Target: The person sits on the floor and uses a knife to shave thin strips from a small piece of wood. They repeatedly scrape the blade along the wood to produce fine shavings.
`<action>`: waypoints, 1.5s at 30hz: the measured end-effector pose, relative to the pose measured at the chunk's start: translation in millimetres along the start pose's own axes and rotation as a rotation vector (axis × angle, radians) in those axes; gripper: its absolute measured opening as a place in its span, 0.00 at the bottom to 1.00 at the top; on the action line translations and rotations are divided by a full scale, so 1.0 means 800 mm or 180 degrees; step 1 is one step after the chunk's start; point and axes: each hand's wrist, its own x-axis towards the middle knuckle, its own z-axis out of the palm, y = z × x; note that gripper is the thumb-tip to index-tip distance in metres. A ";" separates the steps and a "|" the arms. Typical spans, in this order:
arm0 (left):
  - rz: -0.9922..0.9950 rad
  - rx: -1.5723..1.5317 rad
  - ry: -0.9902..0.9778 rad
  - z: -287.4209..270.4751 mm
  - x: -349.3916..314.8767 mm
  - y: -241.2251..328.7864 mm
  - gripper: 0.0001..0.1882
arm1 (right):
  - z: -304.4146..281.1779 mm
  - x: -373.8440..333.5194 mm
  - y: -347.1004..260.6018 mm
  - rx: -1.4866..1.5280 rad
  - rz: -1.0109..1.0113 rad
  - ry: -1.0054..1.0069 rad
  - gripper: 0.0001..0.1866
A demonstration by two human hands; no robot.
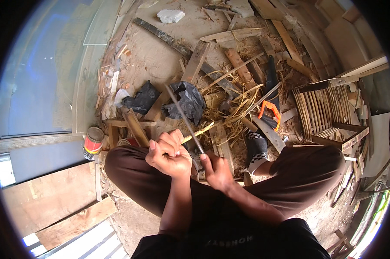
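Observation:
My left hand (pixel 171 154) is closed around a thin, pale yellowish strip of bamboo or wood (pixel 206 128), whose free end points away to the right. In my right hand (pixel 219 172) is a knife (pixel 183 111) with a long, narrow dark blade, and the fingers hide its handle. The blade slants up to the far left and crosses the strip just past my left fist. Both hands are close together above my crossed legs. Curly pale shavings and thin strips (pixel 242 110) lie heaped on the ground beyond them.
Black plastic bags (pixel 144 97) and wooden planks (pixel 198 60) lie ahead. A handsaw with an orange and black handle (pixel 270 115) rests right of the shavings, near my socked foot (pixel 257 149). Farther right stands a slatted wooden frame (pixel 320 108); a red-labelled can (pixel 93 140) is at left.

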 end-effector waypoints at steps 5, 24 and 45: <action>-0.0064 -0.0075 -0.0106 0.003 -0.004 -0.005 0.28 | 0.011 0.016 0.043 0.0380 -0.0198 0.0134 0.22; -0.0181 -0.0123 0.0177 -0.002 0.010 -0.007 0.28 | 0.014 0.055 0.085 -0.0230 0.0614 0.0089 0.36; -0.0060 -0.0196 -0.0043 0.001 0.013 -0.012 0.28 | 0.001 0.049 -0.002 0.0164 -0.0379 -0.0148 0.22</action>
